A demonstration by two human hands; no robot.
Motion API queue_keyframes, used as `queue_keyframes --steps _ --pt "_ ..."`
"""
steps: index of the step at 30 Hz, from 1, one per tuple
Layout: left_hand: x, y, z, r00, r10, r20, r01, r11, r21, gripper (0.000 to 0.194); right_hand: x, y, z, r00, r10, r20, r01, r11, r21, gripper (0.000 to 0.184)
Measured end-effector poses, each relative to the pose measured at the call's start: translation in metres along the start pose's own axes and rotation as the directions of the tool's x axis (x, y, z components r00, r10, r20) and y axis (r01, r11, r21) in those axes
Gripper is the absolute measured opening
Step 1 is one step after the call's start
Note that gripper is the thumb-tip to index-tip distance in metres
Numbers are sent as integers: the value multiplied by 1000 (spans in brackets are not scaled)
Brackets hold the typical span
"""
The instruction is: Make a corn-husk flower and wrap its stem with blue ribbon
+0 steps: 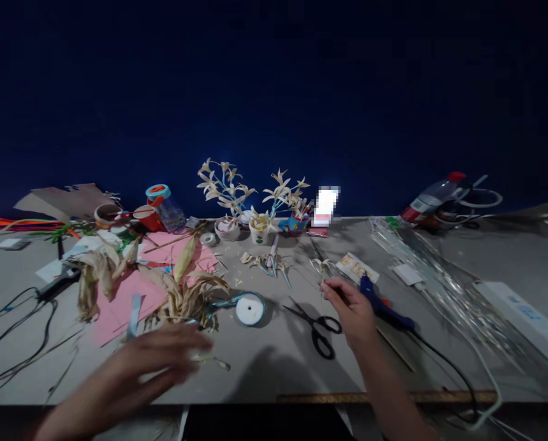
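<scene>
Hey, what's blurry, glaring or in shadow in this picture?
Head view: left hand smeared, right hand clearer; same view, the screen glares white with blocky edges; same view, the wall is very dark and soft shadow falls on the table.

Held flower (pixel 322 266) seemingly papery, matt; husks (pixel 189 299) papery, rough; scissor handles (pixel 317 323) smooth plastic.

can't read any words, brands or numbers here. see small dark green mark (pixel 259 240) on white cup (pixel 254 233), too tiny to make out. see red and white label (pixel 418 206) on tilted bottle (pixel 434 193), can't get any lettering off it. see printed card (pixel 357 267), too blurry to read. see bright screen (pixel 326 203) broken into coarse blocks, can't read. see fine pattern along yellowish strip (pixel 384 398) low on the right, can't resolve any digits.
</scene>
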State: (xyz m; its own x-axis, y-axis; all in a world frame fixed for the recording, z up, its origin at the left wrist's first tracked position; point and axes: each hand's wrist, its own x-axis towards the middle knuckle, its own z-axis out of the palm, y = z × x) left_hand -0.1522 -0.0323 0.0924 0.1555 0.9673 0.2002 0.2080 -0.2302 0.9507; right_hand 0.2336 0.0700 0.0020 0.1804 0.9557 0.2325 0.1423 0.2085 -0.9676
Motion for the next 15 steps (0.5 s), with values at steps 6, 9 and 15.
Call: queue_keyframes --steps 6,9,15 --pt "49 -11 108 999 45 -21 -44 997 67 21 -24 -36 39 984 23 179 -49 989 138 19" --pt "67 -16 144 990 96 -104 -101 994 -46 21 -32 -41 52 974 47 220 -94 974 207 18" --pt "81 -26 176 981 36 -192 -82 968 -238 13 -37 -37 56 965 -28 261 -27 979 204 10"
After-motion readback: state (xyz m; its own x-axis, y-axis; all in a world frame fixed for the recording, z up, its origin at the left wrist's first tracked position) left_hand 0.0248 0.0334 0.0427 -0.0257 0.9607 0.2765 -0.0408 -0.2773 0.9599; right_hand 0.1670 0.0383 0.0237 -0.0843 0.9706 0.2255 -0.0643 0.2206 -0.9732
